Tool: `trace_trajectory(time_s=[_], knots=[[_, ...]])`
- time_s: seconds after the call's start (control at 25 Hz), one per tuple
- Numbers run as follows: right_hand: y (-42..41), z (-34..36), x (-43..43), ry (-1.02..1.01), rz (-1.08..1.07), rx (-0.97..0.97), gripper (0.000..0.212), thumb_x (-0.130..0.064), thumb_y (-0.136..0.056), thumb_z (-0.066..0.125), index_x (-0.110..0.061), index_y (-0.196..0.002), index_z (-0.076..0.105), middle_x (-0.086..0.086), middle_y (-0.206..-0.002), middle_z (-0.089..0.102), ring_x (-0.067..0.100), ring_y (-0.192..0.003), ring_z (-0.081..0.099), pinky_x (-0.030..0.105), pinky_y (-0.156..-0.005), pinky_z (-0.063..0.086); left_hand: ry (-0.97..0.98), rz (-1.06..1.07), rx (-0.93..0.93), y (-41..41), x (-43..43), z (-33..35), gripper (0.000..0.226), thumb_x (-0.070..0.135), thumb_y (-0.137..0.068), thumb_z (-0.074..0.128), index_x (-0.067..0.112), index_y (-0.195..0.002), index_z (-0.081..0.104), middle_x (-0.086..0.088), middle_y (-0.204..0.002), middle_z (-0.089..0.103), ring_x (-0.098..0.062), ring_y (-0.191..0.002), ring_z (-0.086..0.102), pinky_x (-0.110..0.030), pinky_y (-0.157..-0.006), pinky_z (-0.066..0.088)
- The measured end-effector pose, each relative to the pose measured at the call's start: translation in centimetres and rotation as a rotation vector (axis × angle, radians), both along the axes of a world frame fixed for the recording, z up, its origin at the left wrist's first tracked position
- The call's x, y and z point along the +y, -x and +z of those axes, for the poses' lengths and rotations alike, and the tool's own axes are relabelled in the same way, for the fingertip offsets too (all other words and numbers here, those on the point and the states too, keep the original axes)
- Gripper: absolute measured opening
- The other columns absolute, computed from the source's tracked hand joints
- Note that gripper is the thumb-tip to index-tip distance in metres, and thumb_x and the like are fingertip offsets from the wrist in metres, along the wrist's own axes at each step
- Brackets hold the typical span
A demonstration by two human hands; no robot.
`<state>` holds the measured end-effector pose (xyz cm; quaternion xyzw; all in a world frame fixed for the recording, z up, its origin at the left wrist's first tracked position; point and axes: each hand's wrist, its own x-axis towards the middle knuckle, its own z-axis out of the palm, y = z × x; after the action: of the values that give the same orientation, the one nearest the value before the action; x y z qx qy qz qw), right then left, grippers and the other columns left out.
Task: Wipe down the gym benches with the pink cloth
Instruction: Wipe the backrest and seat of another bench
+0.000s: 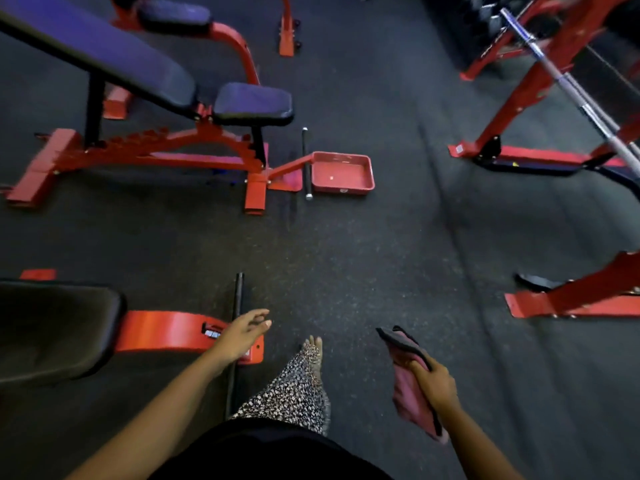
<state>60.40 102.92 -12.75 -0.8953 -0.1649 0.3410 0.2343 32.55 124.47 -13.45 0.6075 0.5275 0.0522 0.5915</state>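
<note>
My right hand [437,384] is closed around the pink cloth [410,386], which hangs folded from my fist, one end sticking up past my knuckles and the other trailing down beside my wrist, clear of the dark floor [363,258]. My left hand [242,332] is empty, fingers loosely spread, hovering over the red frame [166,330] of the near bench [52,327], whose black pad sits at my lower left. A second bench [114,60] with purple pads stands farther off at upper left, a red tray [343,173] at its foot. A red rack [540,81] carrying a barbell [568,84] stands at right. My bare foot [313,351] shows below a patterned hem.
</note>
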Motion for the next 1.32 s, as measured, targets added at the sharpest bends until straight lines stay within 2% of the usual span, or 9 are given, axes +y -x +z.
trace_trajectory(time_s=[0.16, 0.32, 0.48, 0.68, 0.8, 0.92, 1.0, 1.16, 1.32], knots=[[-6.3, 0.3, 9.7, -0.024, 0.049, -0.020, 0.038, -0.021, -0.092, 0.056, -0.014, -0.129, 0.056, 0.021, -0.124, 0.060, 0.037, -0.111, 0.056, 0.037, -0.090, 0.042, 0.071, 0.141, 0.023, -2.5, 7.0, -1.2, 0.031, 0.013, -0.093, 0.053, 0.006, -0.123, 0.054, -0.012, -0.116, 0.059, -0.014, -0.106, 0.051, -0.018, -0.085, 0.039], [-10.5, 2.9, 23.7, -0.081, 0.372, -0.037, 0.033, -0.025, -0.089, 0.060, -0.024, -0.122, 0.062, 0.011, -0.121, 0.063, 0.031, -0.109, 0.057, 0.028, -0.078, 0.038, 0.106, 0.405, 0.115, -3.6, 15.1, -1.1, 0.033, 0.016, -0.093, 0.054, 0.005, -0.124, 0.055, -0.014, -0.123, 0.059, -0.027, -0.119, 0.053, -0.034, -0.100, 0.036], [-12.4, 4.4, 38.1, -0.159, 0.671, -0.035, 0.032, -0.031, -0.087, 0.062, -0.031, -0.119, 0.062, 0.002, -0.116, 0.063, 0.023, -0.106, 0.058, 0.026, -0.078, 0.039, 0.143, 0.557, 0.129, -6.2, 23.2, 0.8, 0.036, 0.027, -0.096, 0.048, 0.013, -0.129, 0.050, -0.010, -0.135, 0.050, -0.027, -0.126, 0.046, -0.035, -0.097, 0.035], [-13.6, 3.4, 54.0, -0.209, 0.933, -0.017, 0.037, -0.030, -0.085, 0.063, -0.032, -0.122, 0.061, 0.006, -0.119, 0.062, 0.024, -0.110, 0.057, 0.032, -0.091, 0.042, 0.205, 0.704, 0.062, -9.5, 32.9, 1.1, 0.041, 0.033, -0.096, 0.046, 0.019, -0.135, 0.045, -0.008, -0.143, 0.041, -0.027, -0.132, 0.038, -0.040, -0.105, 0.031], [-15.7, 1.9, 63.2, -0.165, 1.096, -0.009, 0.038, -0.030, -0.084, 0.064, -0.033, -0.122, 0.061, 0.008, -0.117, 0.064, 0.025, -0.109, 0.060, 0.032, -0.090, 0.043, 0.267, 0.858, 0.061, -11.2, 38.3, 0.5, 0.040, 0.033, -0.096, 0.045, 0.019, -0.134, 0.045, -0.008, -0.145, 0.040, -0.027, -0.133, 0.037, -0.042, -0.107, 0.030], [-18.1, 2.1, 70.5, -0.098, 1.208, -0.010, 0.047, -0.047, -0.075, 0.061, -0.032, -0.119, 0.063, 0.007, -0.112, 0.067, 0.026, -0.105, 0.062, 0.032, -0.085, 0.045, 0.315, 0.997, 0.028, -13.6, 42.1, 0.8, 0.041, 0.033, -0.097, 0.045, 0.018, -0.135, 0.044, -0.007, -0.144, 0.040, -0.027, -0.132, 0.038, -0.039, -0.104, 0.032], [-19.0, 1.9, 75.7, -0.100, 1.293, -0.003, 0.044, -0.041, -0.076, 0.064, -0.025, -0.117, 0.065, 0.005, -0.112, 0.068, 0.024, -0.105, 0.062, 0.028, -0.080, 0.043, 0.303, 1.083, 0.020, -14.6, 44.6, 1.0, 0.041, 0.033, -0.097, 0.046, 0.018, -0.134, 0.045, -0.008, -0.143, 0.041, -0.026, -0.131, 0.039, -0.038, -0.104, 0.032], [-16.1, 0.9, 86.7, -0.130, 1.415, -0.020, 0.042, -0.026, -0.083, 0.067, -0.018, -0.124, 0.061, 0.010, -0.125, 0.062, 0.029, -0.114, 0.059, 0.034, -0.093, 0.042, 0.281, 1.197, 0.083, -13.8, 47.2, -0.1, 0.037, 0.026, -0.095, 0.050, 0.013, -0.129, 0.051, -0.010, -0.135, 0.049, -0.026, -0.126, 0.045, -0.033, -0.100, 0.035], [-8.5, -0.2, 94.6, -0.169, 1.498, 0.021, 0.043, -0.023, -0.086, 0.064, -0.021, -0.128, 0.057, 0.014, -0.125, 0.061, 0.034, -0.113, 0.058, 0.035, -0.090, 0.043, 0.295, 1.239, 0.177, -9.2, 48.2, -1.2, 0.036, 0.019, -0.094, 0.052, 0.003, -0.126, 0.052, -0.015, -0.134, 0.052, -0.027, -0.124, 0.047, -0.026, -0.098, 0.034]])
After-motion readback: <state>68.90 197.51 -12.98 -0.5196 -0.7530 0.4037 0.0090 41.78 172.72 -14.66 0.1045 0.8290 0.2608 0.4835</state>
